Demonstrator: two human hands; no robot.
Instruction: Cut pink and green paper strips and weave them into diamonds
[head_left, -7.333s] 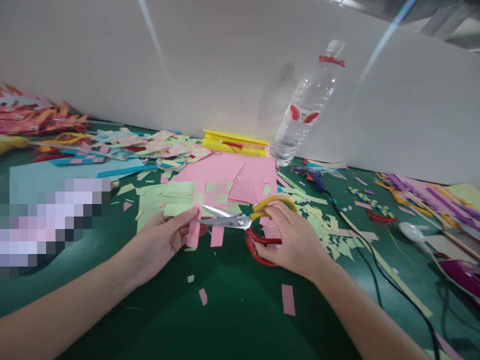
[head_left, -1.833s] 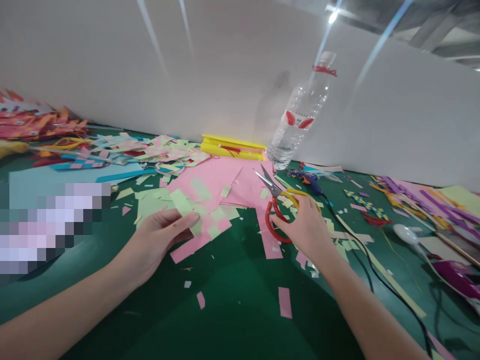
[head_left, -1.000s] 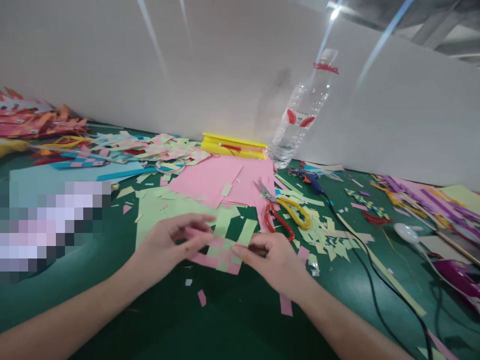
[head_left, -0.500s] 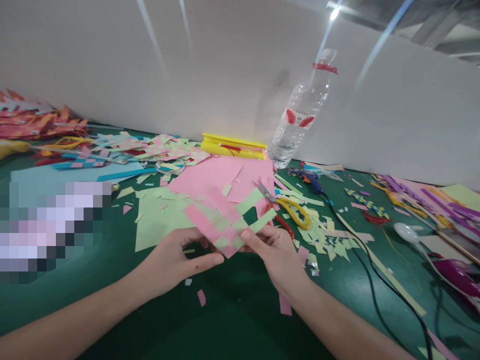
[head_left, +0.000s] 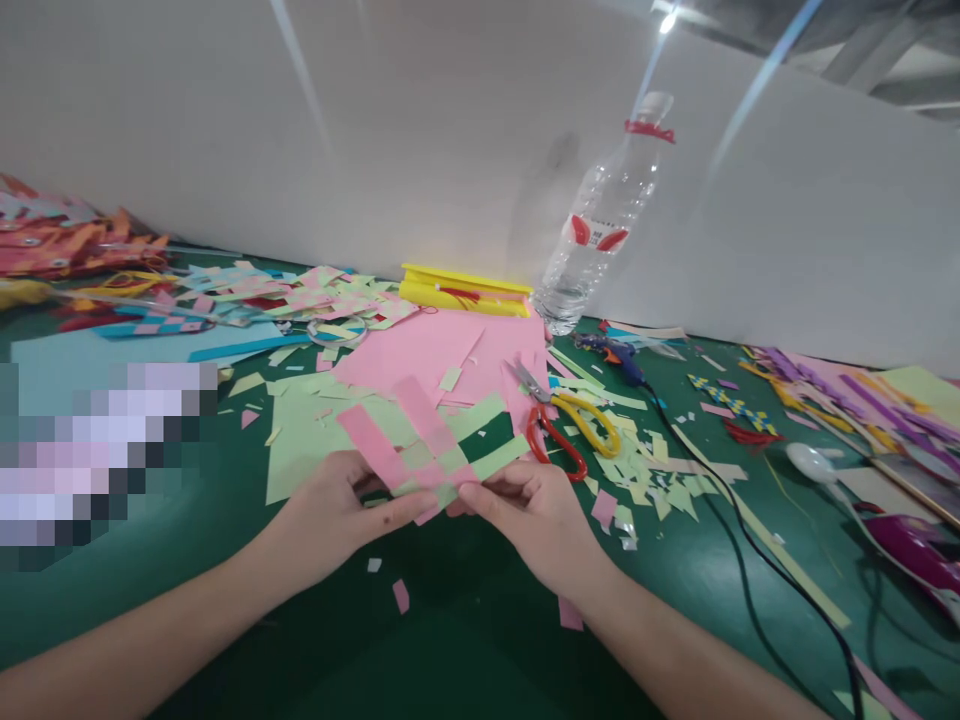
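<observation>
Pink-and-green woven paper (head_left: pixel 433 468) spans the gap between my left hand (head_left: pixel 334 525) and right hand (head_left: pixel 538 525), the fingers of both pinching its near edge above a green worktop (head_left: pixel 465 650); red-and-yellow-handled scissors (head_left: pixel 552 399) lie just beyond my right hand, beside pale-green scraps (head_left: pixel 679 497).

left fingers (head_left: pixel 409 508), right fingers (head_left: pixel 486 500) | pinching woven pink-green paper (head_left: pixel 430 472) | scissors (head_left: pixel 551 399) lying beyond, untouched

Head-worn view, facing forward and down, hands (head_left: pixel 336 525) (head_left: pixel 541 525) near
</observation>
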